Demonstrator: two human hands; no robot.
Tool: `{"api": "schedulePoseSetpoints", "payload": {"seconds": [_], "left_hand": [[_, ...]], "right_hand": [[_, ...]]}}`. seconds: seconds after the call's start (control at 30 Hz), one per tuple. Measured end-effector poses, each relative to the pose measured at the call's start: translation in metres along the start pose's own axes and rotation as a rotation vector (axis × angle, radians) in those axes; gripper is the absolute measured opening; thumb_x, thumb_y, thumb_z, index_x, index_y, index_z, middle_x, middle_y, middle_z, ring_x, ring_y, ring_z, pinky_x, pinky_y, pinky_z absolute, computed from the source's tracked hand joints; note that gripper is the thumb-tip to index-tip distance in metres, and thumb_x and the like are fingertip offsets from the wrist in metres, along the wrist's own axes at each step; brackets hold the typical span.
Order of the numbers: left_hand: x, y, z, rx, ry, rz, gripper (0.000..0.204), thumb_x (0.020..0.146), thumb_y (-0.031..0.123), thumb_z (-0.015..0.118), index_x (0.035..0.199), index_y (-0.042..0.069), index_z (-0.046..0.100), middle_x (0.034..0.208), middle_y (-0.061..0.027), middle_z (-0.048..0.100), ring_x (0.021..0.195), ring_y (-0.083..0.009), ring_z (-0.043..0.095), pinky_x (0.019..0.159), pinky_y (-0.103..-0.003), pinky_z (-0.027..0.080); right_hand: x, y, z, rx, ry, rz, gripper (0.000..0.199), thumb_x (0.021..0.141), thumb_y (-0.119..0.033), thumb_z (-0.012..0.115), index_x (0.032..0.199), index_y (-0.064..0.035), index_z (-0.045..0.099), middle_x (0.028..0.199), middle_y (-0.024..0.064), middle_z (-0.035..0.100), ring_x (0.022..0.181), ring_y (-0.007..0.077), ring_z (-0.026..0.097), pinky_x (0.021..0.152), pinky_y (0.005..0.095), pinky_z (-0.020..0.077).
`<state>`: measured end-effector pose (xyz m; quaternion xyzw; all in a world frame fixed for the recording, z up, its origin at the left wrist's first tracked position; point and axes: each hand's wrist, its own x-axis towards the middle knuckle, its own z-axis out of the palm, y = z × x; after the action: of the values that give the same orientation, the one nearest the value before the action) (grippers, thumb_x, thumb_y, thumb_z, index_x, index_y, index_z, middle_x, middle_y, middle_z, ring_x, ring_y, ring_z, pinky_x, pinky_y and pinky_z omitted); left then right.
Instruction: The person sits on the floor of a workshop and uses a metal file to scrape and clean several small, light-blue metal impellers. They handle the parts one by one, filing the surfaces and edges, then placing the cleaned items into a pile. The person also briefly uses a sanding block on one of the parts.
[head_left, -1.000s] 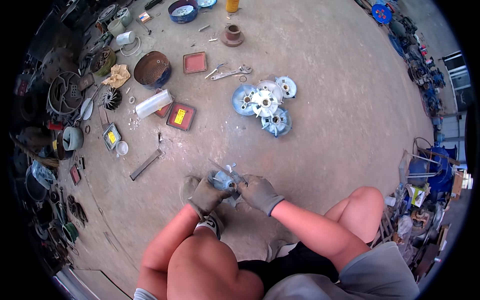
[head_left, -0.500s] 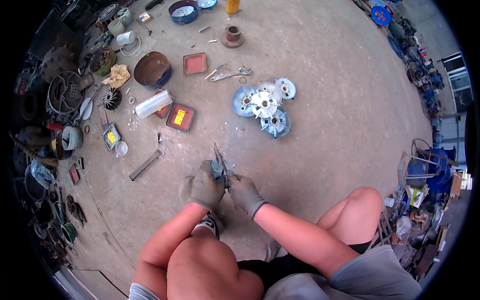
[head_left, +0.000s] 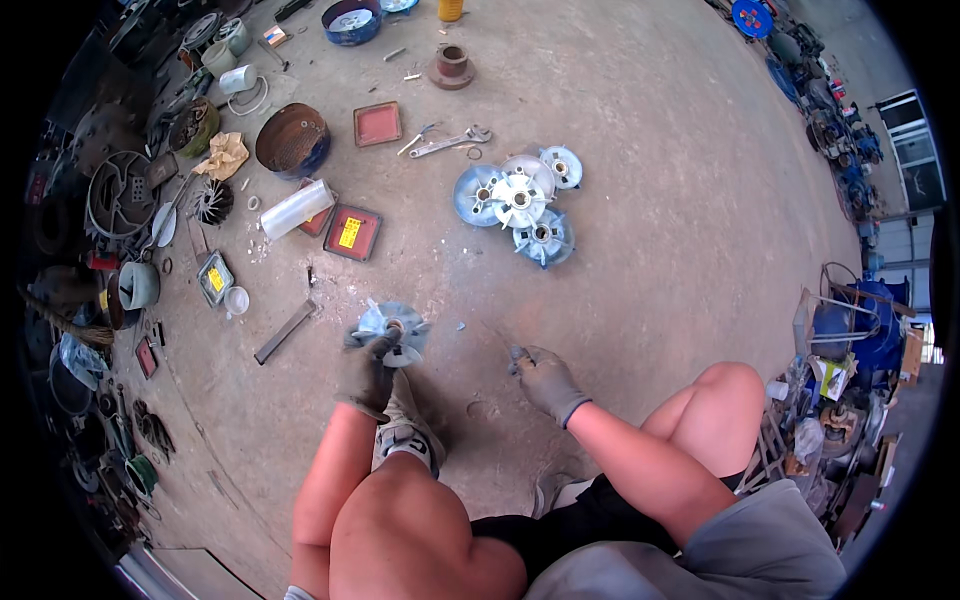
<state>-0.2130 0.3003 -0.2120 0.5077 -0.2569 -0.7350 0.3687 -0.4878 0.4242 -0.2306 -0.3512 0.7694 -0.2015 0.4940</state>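
My left hand [head_left: 366,378] is closed on a pale blue, ribbed motor end cover [head_left: 376,320], gripping it near its centre hole. The cover is tilted up above the floor, just beyond my left shoe. To the right, clear of the cover, my right hand [head_left: 546,383] is wrapped around the handle of a thin pointed tool [head_left: 515,352]. Its blade is smeared by motion, so I cannot tell whether it is a knife or a scraper. Ahead lies a cluster of similar blue and white end covers [head_left: 520,200], some overlapping.
A hammer [head_left: 286,331] lies left of my left hand. Farther off are red trays [head_left: 377,124], a clear plastic roll [head_left: 297,209], an adjustable wrench [head_left: 452,141], a rusty round pan [head_left: 292,141] and a flanged collar [head_left: 452,70]. Machine parts crowd both sides.
My hands have moved apart: the left brought the end cover round into view, the right drew the pointed tool away to the right. The view has shifted slightly.
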Motion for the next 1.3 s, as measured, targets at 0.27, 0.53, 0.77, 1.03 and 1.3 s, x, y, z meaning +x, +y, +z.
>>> {"api": "schedulePoseSetpoints", "payload": {"seconds": [0.27, 0.53, 0.77, 1.03, 1.3], "left_hand": [[0.008, -0.034, -0.013, -0.293, -0.072, -0.147, 0.036, 0.113, 0.027, 0.053, 0.136, 0.002, 0.066, 0.126, -0.0108, 0.074, 0.111, -0.0252, 0.072, 0.096, -0.041, 0.059], [0.014, -0.033, -0.007, -0.356, -0.033, -0.236, 0.038, 0.112, 0.029, 0.058, 0.136, 0.0, 0.065, 0.129, -0.0137, 0.073, 0.117, -0.0273, 0.072, 0.102, -0.042, 0.059], [0.027, -0.044, -0.01, -0.525, 0.297, -0.329, 0.03, 0.109, 0.027, 0.064, 0.116, -0.002, 0.065, 0.118, -0.0188, 0.074, 0.102, -0.0329, 0.076, 0.087, -0.045, 0.064], [0.024, -0.057, -0.027, -0.494, 0.169, -0.432, 0.029, 0.11, 0.032, 0.063, 0.116, 0.004, 0.066, 0.115, -0.0148, 0.075, 0.096, -0.0292, 0.076, 0.082, -0.043, 0.064], [0.03, -0.063, -0.026, -0.641, 0.228, -0.472, 0.03, 0.113, 0.032, 0.056, 0.12, 0.004, 0.065, 0.121, -0.0164, 0.074, 0.107, -0.0314, 0.073, 0.094, -0.046, 0.061]], "right_hand": [[-0.009, -0.079, -0.009, -0.192, -0.16, -0.425, 0.026, 0.104, -0.029, 0.064, 0.115, -0.0076, 0.072, 0.099, 0.0214, 0.073, 0.092, 0.0416, 0.071, 0.083, 0.0487, 0.0573], [0.007, -0.059, -0.003, -0.498, -0.076, -0.516, 0.034, 0.1, -0.037, 0.068, 0.119, -0.0089, 0.075, 0.11, 0.0194, 0.076, 0.099, 0.0418, 0.073, 0.091, 0.0497, 0.0583], [0.02, -0.028, -0.003, -0.383, -0.045, -0.225, 0.034, 0.101, -0.038, 0.066, 0.123, -0.0128, 0.075, 0.108, 0.023, 0.076, 0.101, 0.0413, 0.074, 0.092, 0.0501, 0.0581], [0.023, -0.04, 0.031, -0.532, -0.002, -0.505, 0.029, 0.099, -0.034, 0.066, 0.118, -0.0143, 0.075, 0.101, 0.0183, 0.077, 0.098, 0.0377, 0.075, 0.089, 0.0507, 0.0586], [0.049, 0.012, 0.004, -0.406, 0.133, -0.184, 0.032, 0.103, -0.038, 0.063, 0.119, -0.0142, 0.077, 0.111, 0.0174, 0.078, 0.103, 0.0402, 0.074, 0.09, 0.0488, 0.0591]]}}
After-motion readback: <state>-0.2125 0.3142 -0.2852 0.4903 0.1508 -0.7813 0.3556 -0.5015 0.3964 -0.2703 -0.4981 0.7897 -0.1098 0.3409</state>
